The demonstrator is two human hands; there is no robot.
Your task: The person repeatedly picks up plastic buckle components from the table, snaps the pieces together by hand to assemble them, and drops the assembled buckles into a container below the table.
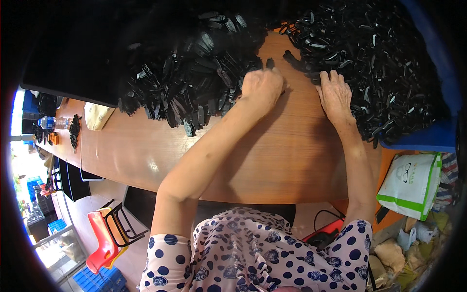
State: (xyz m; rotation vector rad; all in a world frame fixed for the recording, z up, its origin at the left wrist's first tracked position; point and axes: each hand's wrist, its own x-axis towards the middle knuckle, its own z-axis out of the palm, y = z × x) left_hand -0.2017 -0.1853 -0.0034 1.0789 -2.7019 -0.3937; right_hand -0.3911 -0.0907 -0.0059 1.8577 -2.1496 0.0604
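Note:
Just left of the bare strip of wood, my left hand (262, 83) is closed, its fingers curled down at the edge of a heap of slim black plastic pieces (194, 73). One small black piece (270, 63) sticks up beyond its fingertips. My right hand (335, 97) reaches the near left edge of a second, larger heap of small black pieces (379, 53). Its bent fingers and thumb close around a dark piece (315, 76), mostly covered by the fingertips. A long curved black piece (293, 61) lies between the two hands, touching neither.
The brown wooden table (272, 160) has a curved near edge. Blue sheeting or a tray wall (423, 138) borders the right heap. A white and green bag (408, 185) stands at right. Bottles (53, 122) are far left; a red chair (101, 243) is on the floor.

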